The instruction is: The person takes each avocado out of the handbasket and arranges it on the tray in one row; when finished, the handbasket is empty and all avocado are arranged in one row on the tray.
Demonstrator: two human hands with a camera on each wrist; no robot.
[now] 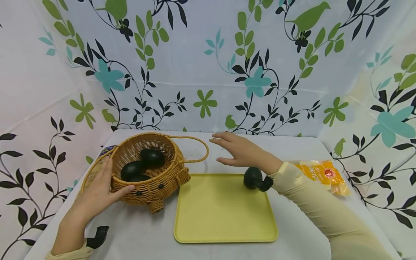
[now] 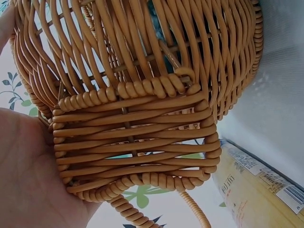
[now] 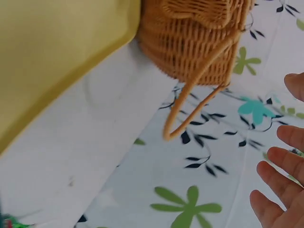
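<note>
Touching bskt (image 1: 150, 193) w/ dk ovals (image 1: 152, 157) inside, L hand (image 1: 97, 195) spread; R hand (image 1: 241, 149) wide.

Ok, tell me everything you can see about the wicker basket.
The wicker basket is golden-brown and round, with two dark eye-like spots and jutting woven flaps. Two looped handles splay outward. Its mouth faces up, and dark green items lie inside. It stands on the white table beside the yellow tray; the left hand touches its side.

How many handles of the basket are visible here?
2. One handle sticks out at the basket's right in the head view, close to the right hand. The other handle is at its left, where the left hand partly covers it.
</note>
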